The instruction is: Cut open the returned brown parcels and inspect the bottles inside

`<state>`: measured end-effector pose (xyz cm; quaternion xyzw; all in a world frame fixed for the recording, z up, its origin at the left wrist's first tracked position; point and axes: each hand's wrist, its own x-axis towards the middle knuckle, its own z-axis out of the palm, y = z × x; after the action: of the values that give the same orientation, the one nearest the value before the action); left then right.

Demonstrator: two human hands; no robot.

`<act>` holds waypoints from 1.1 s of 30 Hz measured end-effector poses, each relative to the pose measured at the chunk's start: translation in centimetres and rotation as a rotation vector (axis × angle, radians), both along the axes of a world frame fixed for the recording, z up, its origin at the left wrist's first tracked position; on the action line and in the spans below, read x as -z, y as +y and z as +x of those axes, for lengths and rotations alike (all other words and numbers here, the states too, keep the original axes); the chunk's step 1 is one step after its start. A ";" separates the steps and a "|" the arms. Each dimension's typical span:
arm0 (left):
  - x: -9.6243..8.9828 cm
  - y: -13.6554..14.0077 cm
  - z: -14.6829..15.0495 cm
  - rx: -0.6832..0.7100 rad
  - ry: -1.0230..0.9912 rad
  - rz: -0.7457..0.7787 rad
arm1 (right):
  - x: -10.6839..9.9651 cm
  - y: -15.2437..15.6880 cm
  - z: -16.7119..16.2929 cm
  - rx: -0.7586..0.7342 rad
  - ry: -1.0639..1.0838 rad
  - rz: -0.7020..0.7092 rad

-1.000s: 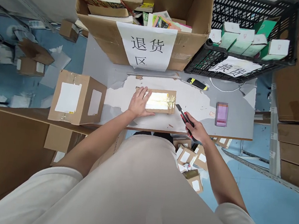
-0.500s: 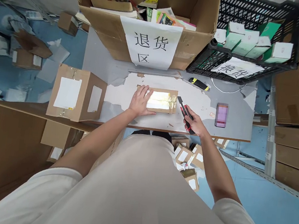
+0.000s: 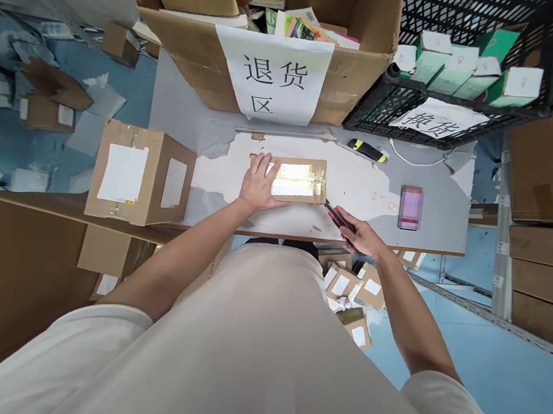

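Note:
A small, flat cardboard box (image 3: 293,179) with a shiny taped label lies on the worktable (image 3: 374,209). My left hand (image 3: 258,184) holds its left end, thumb along the near edge and fingers across the top. In my right hand (image 3: 361,235) is a black and red utility knife (image 3: 340,221), fingers wrapped round the handle. The blade tip is at the box's near right corner; whether it cuts in cannot be made out. Behind the box rests a second, yellow and black utility knife (image 3: 367,151).
Left on the table stands a larger labelled carton (image 3: 153,178). At the back are a big carton (image 3: 351,88) of books and a black crate (image 3: 363,113) holding green-white boxes. A phone (image 3: 411,208) lies right. Parcels (image 3: 342,282) lie on the floor below.
My right hand has brought the knife down and left, its tip moving from beside the box's right end to the near right corner. The box has turned slightly under my left hand.

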<state>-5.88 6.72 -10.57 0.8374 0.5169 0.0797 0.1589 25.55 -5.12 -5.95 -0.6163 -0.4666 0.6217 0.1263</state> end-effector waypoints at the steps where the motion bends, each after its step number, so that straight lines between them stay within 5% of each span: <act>1: 0.0 0.0 -0.1 0.003 -0.004 -0.002 | 0.1 -0.5 0.1 -0.003 -0.017 0.009; 8: -0.6 -0.1 -0.4 0.032 0.049 -0.032 | 1.5 -3.0 1.5 0.152 -0.347 0.161; 13: -0.5 -0.9 -1.3 0.105 0.037 0.091 | 6.1 -0.9 -0.5 0.108 -0.884 0.101; 17: -0.4 -3.6 -1.1 0.150 0.025 0.127 | 9.7 0.6 -2.7 0.086 -1.028 0.048; 19: -0.5 -5.3 -0.6 0.167 0.027 0.090 | 10.3 0.7 -2.9 0.119 -1.033 0.158; 23: -0.5 -7.2 0.0 0.175 0.024 0.008 | 7.9 2.7 -2.7 0.130 -0.940 0.607; 26: -0.3 -7.3 -0.2 0.189 0.005 -0.019 | 4.4 6.7 -4.4 -0.136 -0.802 0.858; 30: -0.1 -6.9 -0.7 0.212 0.000 -0.031 | 1.0 11.9 -8.5 -0.676 -0.766 0.935; 33: -0.1 -7.0 -1.0 0.225 0.008 -0.047 | -0.3 14.7 -10.1 -0.801 -0.815 0.805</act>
<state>-6.84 -0.32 -10.44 0.8865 0.4219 0.0458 0.1842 15.49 9.62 -5.63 -0.4862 -0.8621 0.1186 -0.0794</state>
